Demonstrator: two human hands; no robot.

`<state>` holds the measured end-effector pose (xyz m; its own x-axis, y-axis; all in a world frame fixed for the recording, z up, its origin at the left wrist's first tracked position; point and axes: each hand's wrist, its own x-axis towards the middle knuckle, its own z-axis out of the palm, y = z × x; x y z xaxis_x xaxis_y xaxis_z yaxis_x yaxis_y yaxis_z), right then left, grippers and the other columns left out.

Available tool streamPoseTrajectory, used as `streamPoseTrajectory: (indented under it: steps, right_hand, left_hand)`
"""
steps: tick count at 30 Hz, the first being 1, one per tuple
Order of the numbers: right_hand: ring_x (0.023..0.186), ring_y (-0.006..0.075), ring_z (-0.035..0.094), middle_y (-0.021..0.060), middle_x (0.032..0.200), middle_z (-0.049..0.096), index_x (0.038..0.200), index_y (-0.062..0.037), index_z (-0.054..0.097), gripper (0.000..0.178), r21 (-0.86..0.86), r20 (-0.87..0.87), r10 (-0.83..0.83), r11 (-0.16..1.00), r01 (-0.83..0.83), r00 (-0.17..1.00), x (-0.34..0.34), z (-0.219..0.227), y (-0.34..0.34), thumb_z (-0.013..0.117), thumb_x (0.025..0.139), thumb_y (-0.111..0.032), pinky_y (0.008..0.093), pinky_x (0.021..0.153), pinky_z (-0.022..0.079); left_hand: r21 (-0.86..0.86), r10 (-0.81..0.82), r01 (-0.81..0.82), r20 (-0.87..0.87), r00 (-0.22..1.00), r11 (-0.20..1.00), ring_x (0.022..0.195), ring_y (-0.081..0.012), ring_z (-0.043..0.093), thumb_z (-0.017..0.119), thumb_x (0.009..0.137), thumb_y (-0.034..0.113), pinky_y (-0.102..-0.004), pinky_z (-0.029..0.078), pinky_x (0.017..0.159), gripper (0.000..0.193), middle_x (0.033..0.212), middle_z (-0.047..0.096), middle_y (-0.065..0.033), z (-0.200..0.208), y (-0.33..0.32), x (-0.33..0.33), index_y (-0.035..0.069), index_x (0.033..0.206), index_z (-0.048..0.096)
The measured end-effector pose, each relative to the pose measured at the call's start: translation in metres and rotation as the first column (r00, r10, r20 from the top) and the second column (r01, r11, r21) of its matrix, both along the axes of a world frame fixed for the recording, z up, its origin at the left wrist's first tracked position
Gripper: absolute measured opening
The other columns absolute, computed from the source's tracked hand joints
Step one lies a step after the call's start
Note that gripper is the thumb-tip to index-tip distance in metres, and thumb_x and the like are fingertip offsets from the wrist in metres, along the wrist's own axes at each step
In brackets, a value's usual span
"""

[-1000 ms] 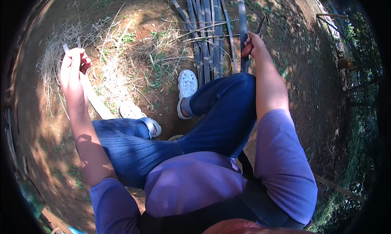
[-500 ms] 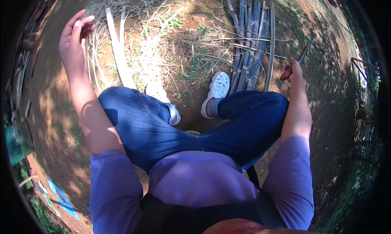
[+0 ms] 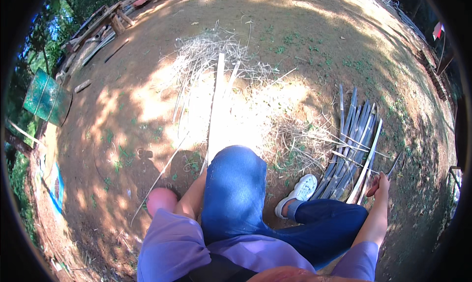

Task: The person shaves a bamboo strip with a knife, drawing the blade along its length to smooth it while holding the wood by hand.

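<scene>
My right hand is closed on a knife, its narrow dark blade pointing up and away. Left of that hand lies a bundle of dark, flat split strips, which look like bamboo, with pale strips along its right side. My left forearm reaches down beside my raised left knee. The knee hides the left hand and its fingers. Just beyond that knee, a long pale strip stretches away over sunlit ground. A thin strip lies left of the forearm.
A pink rounded object sits by my left arm. Curly shavings are heaped ahead, with more shavings near my white shoe. A green drum lies at far left, near stacked logs.
My view has swung up and leftward. My left hand has dropped from its raised, open position to behind the knee, which now stands higher. The right hand still holds the knife.
</scene>
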<state>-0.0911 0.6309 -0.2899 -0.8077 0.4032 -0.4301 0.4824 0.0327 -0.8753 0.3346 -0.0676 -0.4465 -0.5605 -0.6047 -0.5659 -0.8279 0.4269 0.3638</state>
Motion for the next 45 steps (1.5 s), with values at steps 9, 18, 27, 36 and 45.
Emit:
streamPoseTrajectory:
  steps: [9,18,27,36,45]
  right_hand:
    - [0.052,0.0202,0.058,0.0085,0.065,0.061,0.076,-0.0052,0.057,0.027,0.034,-0.039,-0.017,0.999,0.019,0.999,0.010,0.018,-0.014,0.065,0.091,-0.026,0.0345,0.046,0.043]
    - [0.052,0.0214,0.058,0.0088,0.066,0.061,0.084,-0.0028,0.061,0.026,0.084,0.025,0.034,0.996,-0.036,0.999,0.009,0.020,-0.021,0.065,0.092,-0.027,0.0350,0.048,0.046]
    - [0.053,0.0214,0.057,0.0076,0.066,0.058,0.085,-0.0068,0.056,0.024,0.154,0.091,0.135,0.977,-0.148,0.987,0.008,0.022,-0.022,0.066,0.091,-0.028,0.0361,0.048,0.046]
    - [0.056,0.0207,0.059,0.0066,0.072,0.061,0.090,-0.0082,0.055,0.019,-0.058,0.004,0.087,0.995,-0.087,0.996,-0.015,0.015,-0.056,0.064,0.090,-0.025,0.0360,0.049,0.048]
    - [0.065,0.0161,0.060,0.0076,0.082,0.064,0.096,-0.0039,0.060,0.029,-0.055,-0.201,0.322,0.939,-0.338,0.925,0.001,0.078,-0.160,0.069,0.091,-0.031,0.0325,0.056,0.050]
  left_hand:
    - [-0.146,0.037,0.003,0.269,0.962,0.989,0.100,-0.0261,0.062,0.052,0.096,0.028,-0.0391,0.051,0.083,0.039,0.117,0.063,-0.0162,0.003,0.032,-0.016,0.003,0.126,0.053]
    - [-0.152,-0.062,0.108,0.281,0.958,0.982,0.104,-0.0345,0.062,0.051,0.094,0.031,-0.0452,0.051,0.086,0.043,0.119,0.061,-0.0212,-0.005,0.035,-0.024,0.004,0.127,0.048]
    - [0.013,-0.165,0.165,0.016,0.986,0.986,0.108,-0.0429,0.062,0.049,0.093,0.033,-0.0512,0.051,0.090,0.046,0.122,0.058,-0.0263,0.003,0.014,-0.013,0.004,0.128,0.044]
    - [0.070,0.433,-0.453,-0.450,0.781,0.889,0.101,-0.0419,0.064,0.068,0.083,0.033,-0.0483,0.050,0.089,0.048,0.109,0.065,-0.0227,0.005,-0.013,0.046,0.004,0.120,0.056]
    - [-0.451,0.071,-0.320,-0.487,0.871,0.833,0.092,-0.0374,0.067,0.076,0.080,0.033,-0.0463,0.052,0.080,0.036,0.097,0.070,-0.0169,0.207,-0.004,0.048,0.007,0.103,0.066]
